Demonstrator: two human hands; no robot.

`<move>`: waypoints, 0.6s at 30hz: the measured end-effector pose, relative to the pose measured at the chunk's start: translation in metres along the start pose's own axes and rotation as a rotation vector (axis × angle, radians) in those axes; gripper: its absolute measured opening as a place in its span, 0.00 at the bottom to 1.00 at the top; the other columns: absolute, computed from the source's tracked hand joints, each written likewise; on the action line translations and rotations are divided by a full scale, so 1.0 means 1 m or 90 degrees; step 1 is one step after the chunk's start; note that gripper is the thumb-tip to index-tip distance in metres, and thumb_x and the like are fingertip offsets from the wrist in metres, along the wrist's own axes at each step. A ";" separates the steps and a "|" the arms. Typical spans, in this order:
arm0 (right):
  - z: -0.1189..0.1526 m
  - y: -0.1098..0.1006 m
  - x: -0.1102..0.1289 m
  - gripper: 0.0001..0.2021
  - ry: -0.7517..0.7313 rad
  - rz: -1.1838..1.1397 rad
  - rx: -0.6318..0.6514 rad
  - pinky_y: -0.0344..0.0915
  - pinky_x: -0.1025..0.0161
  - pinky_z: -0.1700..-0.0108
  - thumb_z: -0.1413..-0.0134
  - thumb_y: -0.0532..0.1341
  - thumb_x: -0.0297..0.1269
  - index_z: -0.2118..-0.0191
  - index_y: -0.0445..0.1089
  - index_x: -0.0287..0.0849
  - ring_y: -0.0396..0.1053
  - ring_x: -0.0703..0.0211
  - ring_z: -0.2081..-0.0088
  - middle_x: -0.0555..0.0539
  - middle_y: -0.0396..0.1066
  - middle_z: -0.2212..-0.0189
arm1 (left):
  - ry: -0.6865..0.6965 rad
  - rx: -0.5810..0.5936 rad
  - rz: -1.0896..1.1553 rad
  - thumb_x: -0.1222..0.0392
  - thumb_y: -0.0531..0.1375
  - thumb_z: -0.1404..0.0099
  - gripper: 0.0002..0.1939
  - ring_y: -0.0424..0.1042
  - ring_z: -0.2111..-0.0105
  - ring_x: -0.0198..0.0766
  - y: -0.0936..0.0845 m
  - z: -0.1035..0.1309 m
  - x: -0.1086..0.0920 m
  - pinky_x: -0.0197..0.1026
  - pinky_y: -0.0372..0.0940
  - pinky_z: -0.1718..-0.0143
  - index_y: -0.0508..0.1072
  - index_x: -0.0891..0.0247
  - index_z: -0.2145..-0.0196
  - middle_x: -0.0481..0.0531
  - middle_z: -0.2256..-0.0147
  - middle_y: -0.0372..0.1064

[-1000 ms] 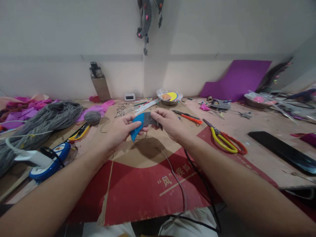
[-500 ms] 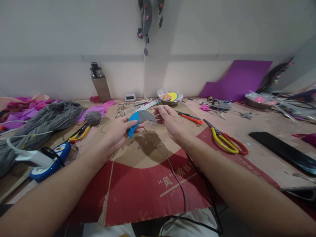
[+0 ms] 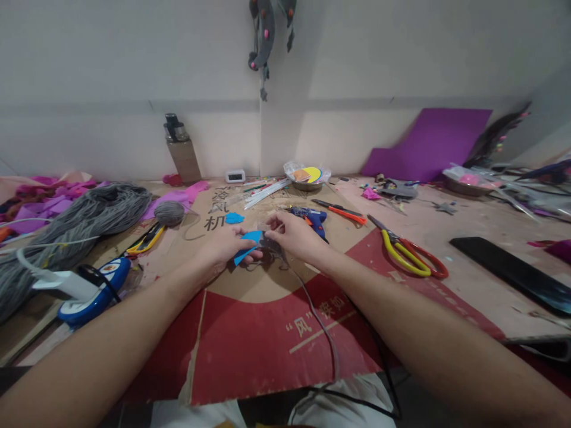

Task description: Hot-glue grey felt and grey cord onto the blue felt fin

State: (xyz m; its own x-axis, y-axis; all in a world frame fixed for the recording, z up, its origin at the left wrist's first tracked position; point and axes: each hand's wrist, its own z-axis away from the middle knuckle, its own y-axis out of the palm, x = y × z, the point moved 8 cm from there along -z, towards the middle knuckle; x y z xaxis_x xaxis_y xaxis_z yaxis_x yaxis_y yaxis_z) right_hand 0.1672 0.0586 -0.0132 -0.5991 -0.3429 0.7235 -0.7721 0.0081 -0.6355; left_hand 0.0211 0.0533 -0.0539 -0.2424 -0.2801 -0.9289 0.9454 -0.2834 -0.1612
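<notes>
My left hand is closed on the blue end of a curved felt piece, thumb on top. Grey yarn wraps the piece's other end, which is mostly hidden by my fingers and in shadow. Close beside it, my right hand pinches at the wrapped end, seemingly on the grey yarn. That strand trails from below my fingers across the cardboard toward my lap. Just beyond my right hand lies a blue hot glue gun, and a small blue scrap lies beyond my left.
Printed cardboard covers the table. On the right are yellow-and-red scissors, an orange-handled cutting tool and a black phone-like slab. At left lie a grey yarn skein, a yarn ball, a yellow cutter and a power strip.
Both hands have come lower and nearer to me with the felt piece. The right hand has moved in against its wrapped end, and the glue gun and blue scrap now show behind.
</notes>
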 end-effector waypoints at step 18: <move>-0.004 0.001 -0.009 0.10 0.063 -0.200 -0.016 0.60 0.64 0.67 0.47 0.62 0.41 0.64 0.67 0.40 0.63 0.63 0.69 0.50 0.68 0.70 | 0.386 -0.156 -0.433 0.52 0.60 0.38 0.13 0.73 0.67 0.41 -0.006 0.039 -0.071 0.39 0.64 0.64 0.80 0.62 0.62 0.53 0.66 0.77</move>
State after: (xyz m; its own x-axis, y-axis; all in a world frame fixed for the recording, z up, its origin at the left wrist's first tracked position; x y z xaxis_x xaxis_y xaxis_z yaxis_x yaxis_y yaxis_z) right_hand 0.1712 0.0657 -0.0195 -0.3481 -0.2399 0.9063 -0.9264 -0.0601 -0.3717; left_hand 0.0244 0.0393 0.0257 -0.6693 0.4184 -0.6140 0.6793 0.0099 -0.7338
